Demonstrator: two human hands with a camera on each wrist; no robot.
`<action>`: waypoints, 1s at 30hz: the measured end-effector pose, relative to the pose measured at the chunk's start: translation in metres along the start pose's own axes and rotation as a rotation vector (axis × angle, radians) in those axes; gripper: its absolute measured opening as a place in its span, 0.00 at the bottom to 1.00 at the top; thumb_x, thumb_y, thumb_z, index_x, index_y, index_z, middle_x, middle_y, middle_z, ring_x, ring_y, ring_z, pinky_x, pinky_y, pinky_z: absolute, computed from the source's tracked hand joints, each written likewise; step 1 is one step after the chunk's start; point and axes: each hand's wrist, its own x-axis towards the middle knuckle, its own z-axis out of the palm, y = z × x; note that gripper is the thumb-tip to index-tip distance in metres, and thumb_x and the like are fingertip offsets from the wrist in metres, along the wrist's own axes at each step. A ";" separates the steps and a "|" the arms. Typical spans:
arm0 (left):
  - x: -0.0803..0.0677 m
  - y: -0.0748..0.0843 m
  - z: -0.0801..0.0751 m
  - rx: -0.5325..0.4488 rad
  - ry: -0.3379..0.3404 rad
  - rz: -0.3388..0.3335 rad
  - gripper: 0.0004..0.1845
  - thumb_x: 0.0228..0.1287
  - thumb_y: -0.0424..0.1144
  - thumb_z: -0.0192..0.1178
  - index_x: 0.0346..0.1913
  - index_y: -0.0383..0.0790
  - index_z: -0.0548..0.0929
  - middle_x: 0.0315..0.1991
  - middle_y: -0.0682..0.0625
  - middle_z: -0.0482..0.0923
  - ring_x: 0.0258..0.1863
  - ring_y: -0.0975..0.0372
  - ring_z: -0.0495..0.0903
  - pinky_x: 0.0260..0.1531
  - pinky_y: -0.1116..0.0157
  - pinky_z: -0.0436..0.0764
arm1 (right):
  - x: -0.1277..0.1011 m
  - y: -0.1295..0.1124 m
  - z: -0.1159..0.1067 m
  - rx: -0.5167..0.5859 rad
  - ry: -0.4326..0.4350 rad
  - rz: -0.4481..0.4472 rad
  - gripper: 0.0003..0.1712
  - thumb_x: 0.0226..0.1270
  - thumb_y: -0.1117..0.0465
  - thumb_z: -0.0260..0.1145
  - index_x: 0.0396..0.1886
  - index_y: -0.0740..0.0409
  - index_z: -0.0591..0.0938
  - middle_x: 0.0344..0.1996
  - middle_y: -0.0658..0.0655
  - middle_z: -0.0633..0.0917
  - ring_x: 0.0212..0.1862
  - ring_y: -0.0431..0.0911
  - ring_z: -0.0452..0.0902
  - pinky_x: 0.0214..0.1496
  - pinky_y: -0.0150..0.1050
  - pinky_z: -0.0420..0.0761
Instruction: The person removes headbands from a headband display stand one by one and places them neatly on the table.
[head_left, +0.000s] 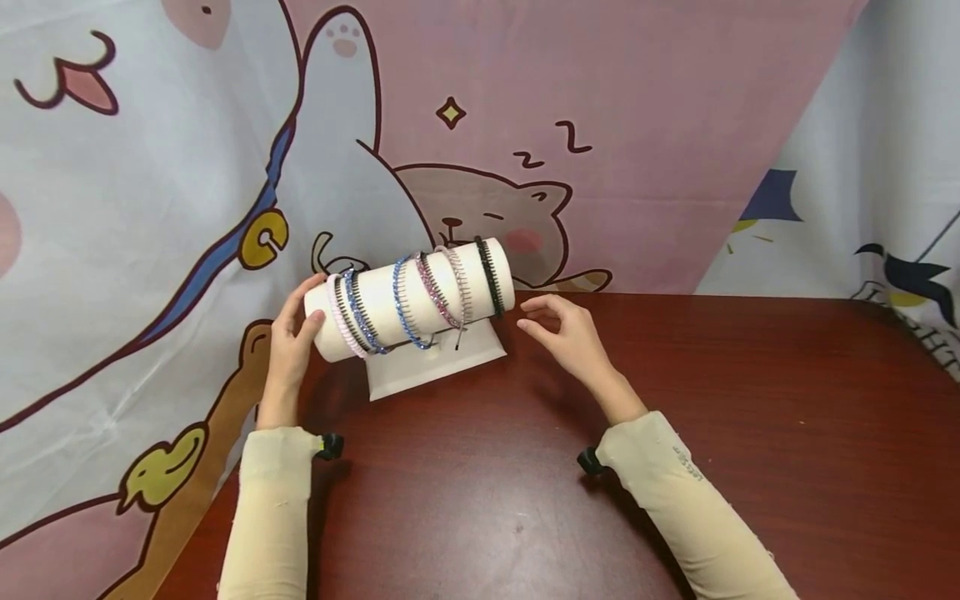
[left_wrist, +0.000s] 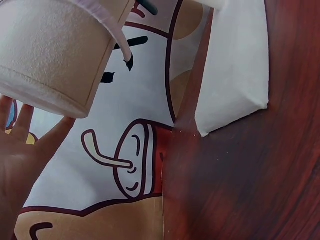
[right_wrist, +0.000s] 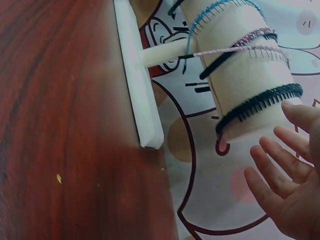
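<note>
A white padded roll (head_left: 420, 296) on a white base (head_left: 435, 367) stands at the back of the table and carries several headbands: pink, black, blue, purple and a black one near its right end (head_left: 489, 275). My left hand (head_left: 288, 337) lies with straight fingers against the roll's left end (left_wrist: 45, 55). My right hand (head_left: 558, 329) hovers open just right of the roll's right end (right_wrist: 260, 107), fingers relaxed, not touching. The base shows as a white slab in both wrist views (left_wrist: 232, 65) (right_wrist: 137, 85).
The dark red wooden table (head_left: 675, 417) stretches to the right and front of the stand. A cartoon-printed cloth backdrop (head_left: 150, 167) hangs close behind and to the left of the stand, and drapes down past the table's left edge.
</note>
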 end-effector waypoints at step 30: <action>-0.002 -0.004 0.001 -0.096 0.026 0.010 0.27 0.67 0.38 0.60 0.67 0.33 0.75 0.66 0.42 0.75 0.62 0.61 0.73 0.60 0.71 0.70 | 0.000 -0.009 0.062 -0.079 0.341 0.063 0.14 0.56 0.53 0.77 0.35 0.56 0.85 0.32 0.53 0.90 0.32 0.44 0.88 0.36 0.38 0.86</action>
